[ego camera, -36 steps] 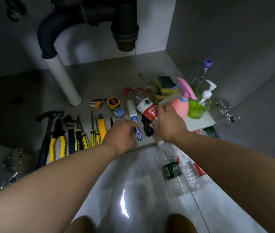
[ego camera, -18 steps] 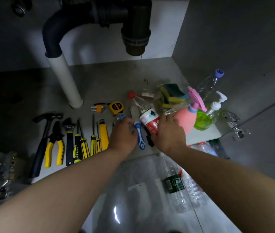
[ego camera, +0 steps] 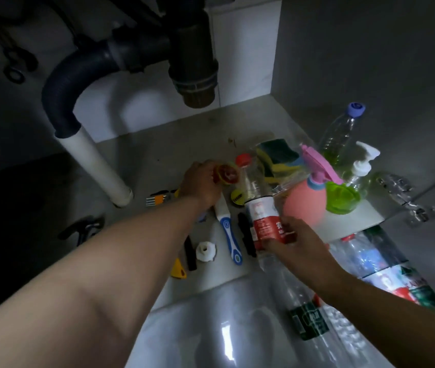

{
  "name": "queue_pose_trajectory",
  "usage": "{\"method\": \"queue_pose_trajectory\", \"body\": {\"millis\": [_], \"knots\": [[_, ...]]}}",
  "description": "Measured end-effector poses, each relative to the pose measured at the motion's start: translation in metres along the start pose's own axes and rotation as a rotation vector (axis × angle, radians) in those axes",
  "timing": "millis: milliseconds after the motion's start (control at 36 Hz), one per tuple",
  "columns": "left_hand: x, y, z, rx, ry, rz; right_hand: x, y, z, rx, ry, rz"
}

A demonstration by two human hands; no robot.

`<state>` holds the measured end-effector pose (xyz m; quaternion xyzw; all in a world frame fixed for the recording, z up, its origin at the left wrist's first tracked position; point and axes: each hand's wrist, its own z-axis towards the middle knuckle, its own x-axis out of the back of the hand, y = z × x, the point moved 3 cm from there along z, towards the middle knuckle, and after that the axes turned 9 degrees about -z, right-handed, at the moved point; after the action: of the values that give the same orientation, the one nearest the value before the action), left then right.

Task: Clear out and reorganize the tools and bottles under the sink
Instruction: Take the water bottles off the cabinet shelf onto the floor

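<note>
Clear, thin plastic forms the red-capped bottle with a red-and-white label.

Head view: the bottle lies slanted at the front of the grey cabinet floor under the sink. Its cap points toward the back and its base hangs over the front edge, just beside the round pink spray bottle. Your right hand grasps it, fingers curled round the label band. Your left hand clutches a small round red-and-yellow object; what it is cannot be told. A blue-and-white handled brush and a white plastic nut lie between your 2 forearms. Behind the pink sprayer stand a green pump bottle and a tall clear bottle with a purple cap.

Handling, as a judgement: the bottle looks empty or nearly so, and therefore light. Its walls will likely dent under a hard squeeze, and the smooth plastic may slip. Hold it at the label band, where the body is straight, or at the neck below the cap. 1 hand should suffice. Swing it clear of the pink sprayer, which could tip if knocked.
</note>
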<state>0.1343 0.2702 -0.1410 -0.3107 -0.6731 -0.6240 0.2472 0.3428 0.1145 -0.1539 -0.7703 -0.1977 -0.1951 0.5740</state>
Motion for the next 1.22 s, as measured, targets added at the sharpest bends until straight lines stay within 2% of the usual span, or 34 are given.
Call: {"method": "queue_pose_trajectory", "body": {"millis": [111,222,306,389,583,694,806,917,1028,1139,1222], "knots": [[-0.018,0.006,0.033,-0.031,-0.129,0.070,0.002,0.007,0.005,-0.041,-0.055,0.270],[-0.037,0.007,0.047,-0.085,-0.205,0.053,0.004,0.015,0.012,-0.043,-0.098,0.361],[-0.045,0.004,0.046,-0.101,-0.163,0.036,0.004,0.015,0.016,-0.038,-0.120,0.383],[-0.045,0.004,0.045,-0.082,-0.055,0.061,0.004,0.012,0.017,-0.037,-0.138,0.388],[-0.014,0.021,0.032,-0.129,0.097,-0.056,0.011,-0.002,0.004,-0.052,-0.176,0.363],[0.010,0.033,0.005,-0.171,0.148,-0.079,0.023,-0.014,-0.013,-0.027,-0.233,0.263],[0.028,0.049,-0.038,-0.158,0.098,-0.018,0.043,-0.018,-0.036,-0.039,-0.213,0.137],[0.030,0.071,-0.093,-0.212,-0.009,0.228,0.066,-0.002,-0.074,-0.080,-0.162,0.013],[0.012,0.094,-0.144,-0.338,-0.042,0.410,0.088,0.032,-0.118,-0.130,-0.146,-0.110],[-0.024,0.120,-0.187,-0.488,-0.165,0.569,0.108,0.067,-0.155,-0.197,-0.086,-0.343],[-0.058,0.134,-0.214,-0.564,-0.322,0.563,0.113,0.084,-0.167,-0.215,0.006,-0.628]]}}
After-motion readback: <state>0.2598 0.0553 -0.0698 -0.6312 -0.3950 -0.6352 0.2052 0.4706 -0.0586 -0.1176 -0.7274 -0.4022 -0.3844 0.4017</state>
